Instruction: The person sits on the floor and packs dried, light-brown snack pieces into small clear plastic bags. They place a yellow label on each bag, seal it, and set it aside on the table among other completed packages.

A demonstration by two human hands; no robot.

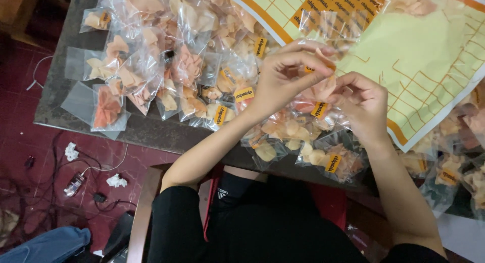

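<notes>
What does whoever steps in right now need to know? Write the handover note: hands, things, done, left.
Left hand: fingers pinched on the top of a small clear bag of chips, held above the table.
Right hand: pinching the same bag from the other side.
Things: sticker sheet lies at upper right, partly peeled. Chip bags cover the table.
Done: many bags, such as those in the near pile, already carry a yellow sticker.
Left: several bags at far left show no sticker. Whether the held bag has its own sticker cannot be told.
</notes>
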